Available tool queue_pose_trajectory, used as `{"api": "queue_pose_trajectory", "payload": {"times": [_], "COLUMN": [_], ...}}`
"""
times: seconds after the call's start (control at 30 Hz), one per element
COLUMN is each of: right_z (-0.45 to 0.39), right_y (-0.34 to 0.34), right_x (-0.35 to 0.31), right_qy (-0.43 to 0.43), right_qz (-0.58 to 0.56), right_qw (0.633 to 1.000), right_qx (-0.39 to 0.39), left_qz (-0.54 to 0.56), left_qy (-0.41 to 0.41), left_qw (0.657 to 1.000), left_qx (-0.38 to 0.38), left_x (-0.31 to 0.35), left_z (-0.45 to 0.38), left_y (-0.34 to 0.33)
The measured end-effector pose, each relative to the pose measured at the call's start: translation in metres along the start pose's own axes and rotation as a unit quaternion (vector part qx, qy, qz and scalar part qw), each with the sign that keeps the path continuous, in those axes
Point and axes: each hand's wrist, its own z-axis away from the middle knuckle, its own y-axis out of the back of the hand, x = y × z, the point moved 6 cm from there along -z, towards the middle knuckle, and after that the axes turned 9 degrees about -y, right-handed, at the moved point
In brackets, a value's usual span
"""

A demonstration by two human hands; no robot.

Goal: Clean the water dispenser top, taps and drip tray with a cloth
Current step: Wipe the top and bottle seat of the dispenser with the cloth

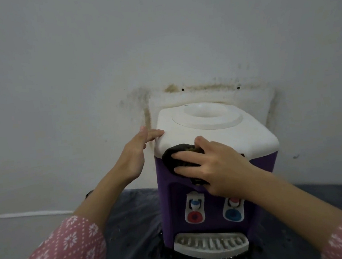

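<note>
The right hand point(216, 164) presses a dark, nubby cloth point(175, 160) with spread fingers against the purple plastic water dispenser's point(211, 188) front upper edge, hiding part of it; the left hand point(138, 148), fingers straight, steadies its smooth white top point(241, 134) at the left corner.

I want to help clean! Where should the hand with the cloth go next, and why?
Probably slide the right hand and dark cloth up across the white top. The cloth sits at its front edge, and the left hand steadies the corner.
</note>
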Motion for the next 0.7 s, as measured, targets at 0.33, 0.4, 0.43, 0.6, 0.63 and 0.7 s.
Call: {"api": "queue_pose_trajectory", "payload": {"times": [0.33, 0.4, 0.43, 0.6, 0.63, 0.7], "right_z": [0.049, 0.027, 0.014, -0.046, -0.055, -0.066], "right_y": [0.013, 0.008, 0.006, -0.016, -0.02, -0.024], "right_x": [0.073, 0.075, 0.076, 0.089, 0.09, 0.088], "right_qy": [-0.387, -0.414, -0.405, -0.361, -0.352, -0.331], "right_qz": [-0.152, -0.135, -0.132, -0.114, -0.109, -0.097], "right_qw": [0.887, 0.884, 0.893, 0.925, 0.929, 0.936], "right_qx": [0.202, 0.171, 0.145, -0.019, -0.04, -0.071], "left_qz": [-0.006, -0.002, -0.009, -0.052, -0.053, -0.05], "left_qy": [-0.032, -0.033, -0.038, -0.064, -0.067, -0.068], "left_qw": [0.999, 0.999, 0.999, 0.996, 0.996, 0.996], "left_qx": [0.014, 0.022, 0.025, 0.024, 0.026, 0.032], "left_x": [-0.004, -0.005, -0.005, -0.009, -0.01, -0.011], "left_z": [0.013, 0.014, 0.014, 0.014, 0.015, 0.015], "left_y": [-0.012, -0.013, -0.013, -0.013, -0.013, -0.014]}}
